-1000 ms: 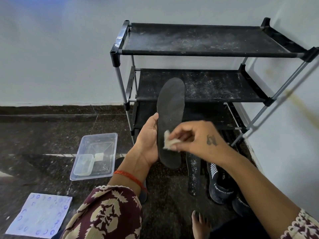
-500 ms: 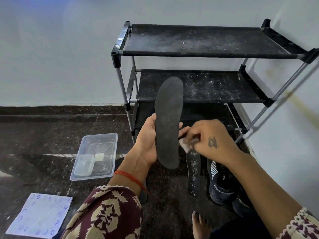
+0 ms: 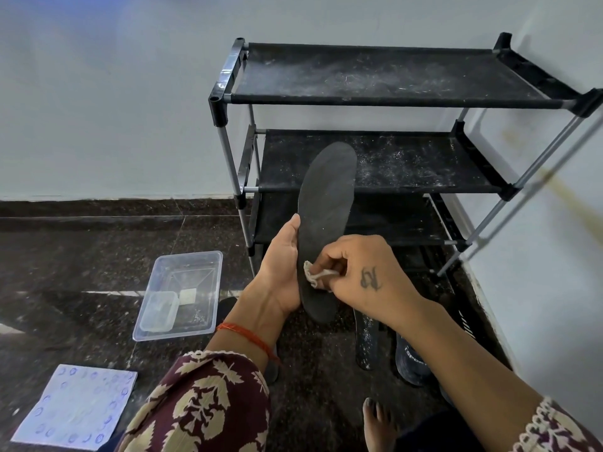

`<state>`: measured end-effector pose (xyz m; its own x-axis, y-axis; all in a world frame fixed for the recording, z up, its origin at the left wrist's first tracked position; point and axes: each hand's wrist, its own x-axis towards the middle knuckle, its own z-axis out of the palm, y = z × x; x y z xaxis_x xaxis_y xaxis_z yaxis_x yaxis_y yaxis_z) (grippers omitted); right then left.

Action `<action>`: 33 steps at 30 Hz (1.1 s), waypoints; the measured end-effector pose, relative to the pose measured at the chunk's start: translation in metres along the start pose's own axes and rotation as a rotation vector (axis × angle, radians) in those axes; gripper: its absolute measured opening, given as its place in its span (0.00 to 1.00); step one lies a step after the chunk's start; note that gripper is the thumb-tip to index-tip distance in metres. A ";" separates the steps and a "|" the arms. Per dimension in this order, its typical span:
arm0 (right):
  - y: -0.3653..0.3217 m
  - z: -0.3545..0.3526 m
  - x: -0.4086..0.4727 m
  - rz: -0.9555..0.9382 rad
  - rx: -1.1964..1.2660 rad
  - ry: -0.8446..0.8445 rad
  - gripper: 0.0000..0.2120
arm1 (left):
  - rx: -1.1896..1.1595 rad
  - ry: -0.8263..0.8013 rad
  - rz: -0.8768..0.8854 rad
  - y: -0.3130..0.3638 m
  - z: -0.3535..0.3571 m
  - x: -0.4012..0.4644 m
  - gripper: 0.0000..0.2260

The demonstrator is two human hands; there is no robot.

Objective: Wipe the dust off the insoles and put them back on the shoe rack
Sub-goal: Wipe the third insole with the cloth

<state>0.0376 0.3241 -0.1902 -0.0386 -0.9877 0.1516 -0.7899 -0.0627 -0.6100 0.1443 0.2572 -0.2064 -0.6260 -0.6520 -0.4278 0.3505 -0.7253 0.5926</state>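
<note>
**Both hands on one insole, a dusty rack waiting behind**

Left hand (image 3: 283,267) holds the long dark grey foam insole (image 3: 326,230) upright at centre frame, thumb along its left edge and the remaining fingers hidden behind it. Right hand (image 3: 362,272) pinches a small crumpled off-white wipe (image 3: 316,276) between its curled fingers and presses it against the lower part of the insole's face, just above the heel end.

A second dark insole (image 3: 367,340), speckled with pale dust, lies flat on the dark speckled stone floor (image 3: 98,256) at lower centre, beside a black sports shoe (image 3: 411,362). Behind the hands stands the black fabric-shelved shoe rack with silver metal posts (image 3: 385,79), filling the upper right of the frame. Its top and middle shelves carry a visible film of white dust.

That dust is probably the main hazard: an insole laid back on those shelves would likely pick the dirt straight up again. The wipe is small against the length of the insole, so it may load up and smear rather than lift. The toe end rises unsupported above the left hand, and firm strokes there could bend the foam or twist it out of the grip. A slip would drop it onto the floor, near the dusty insole.

At lower left sits a clear rectangular plastic tub (image 3: 208,288), and a white sheet printed with blue rings (image 3: 78,409) lies in the bottom left corner.
</note>
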 end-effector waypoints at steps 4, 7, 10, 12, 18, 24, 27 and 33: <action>0.010 -0.002 0.000 0.047 -0.220 0.102 0.04 | 0.016 -0.026 0.009 -0.001 -0.001 0.001 0.24; 0.012 -0.009 0.000 0.114 -0.011 0.193 0.04 | -0.012 -0.053 -0.012 0.000 0.000 0.001 0.27; -0.003 -0.012 -0.004 0.125 0.417 -0.072 0.08 | -0.043 -0.016 -0.064 0.001 -0.003 0.005 0.30; -0.011 -0.006 -0.006 0.096 0.462 -0.203 0.08 | -0.055 0.017 -0.064 0.000 -0.004 0.007 0.30; -0.006 -0.004 -0.002 0.098 0.171 -0.103 0.05 | -0.045 0.010 -0.037 -0.003 -0.008 0.008 0.32; -0.003 -0.003 -0.004 0.118 -0.126 0.004 0.04 | 0.029 -0.016 -0.054 -0.008 -0.004 0.006 0.31; 0.003 -0.006 -0.003 0.123 -0.272 0.122 0.03 | 0.083 -0.031 -0.060 -0.009 -0.002 0.004 0.27; -0.006 -0.009 -0.004 0.092 0.284 0.028 0.08 | -0.003 -0.036 -0.132 -0.004 0.000 0.002 0.30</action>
<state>0.0370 0.3299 -0.1803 -0.1224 -0.9869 0.1047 -0.5795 -0.0146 -0.8148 0.1412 0.2585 -0.2092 -0.6914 -0.5423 -0.4773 0.2652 -0.8051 0.5305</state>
